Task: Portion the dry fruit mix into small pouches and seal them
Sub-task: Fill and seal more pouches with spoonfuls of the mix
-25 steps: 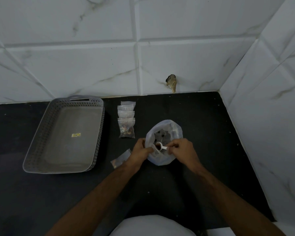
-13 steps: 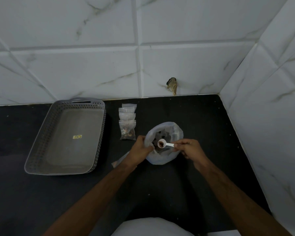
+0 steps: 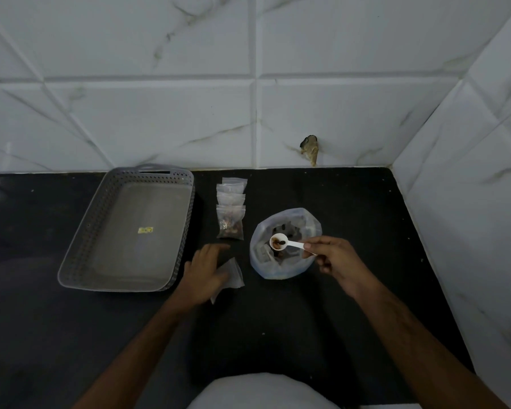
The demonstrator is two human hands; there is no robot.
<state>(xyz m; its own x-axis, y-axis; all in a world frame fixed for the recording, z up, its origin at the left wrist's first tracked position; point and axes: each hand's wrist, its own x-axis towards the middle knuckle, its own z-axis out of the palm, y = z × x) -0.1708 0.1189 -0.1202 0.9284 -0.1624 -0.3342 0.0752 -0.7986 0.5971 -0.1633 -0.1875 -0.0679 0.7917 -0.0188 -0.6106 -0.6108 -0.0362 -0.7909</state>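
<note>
The dry fruit mix is sitting in the open bag (image 3: 283, 246) on the black counter (image 3: 351, 305), and a small portion is riding in the bowl of the white spoon (image 3: 281, 242), which is hovering over the bag's mouth. The right hand (image 3: 334, 261) is pinching the spoon's handle between thumb and fingers. The left hand (image 3: 204, 273) is lying with fingers spread and fairly straight over an empty pouch (image 3: 233, 276) just left of the bag; whether it is gripping the pouch cannot be told.

Behind the pouch, a short row of filled pouches (image 3: 230, 208) is lying overlapped, near the grey tray (image 3: 71, 255), which is standing to the left.

The likely trouble from here is spilling. The spoon is looking full, so a tilt while crossing from bag to pouch could be scattering pieces onto the counter. The pouch is lying flat, so its mouth probably needs opening with 1 hand, and a narrow mouth could be catching the spoon's rim. The bag is standing unsupported, and a knock from the right wrist could be tipping it over.
</note>
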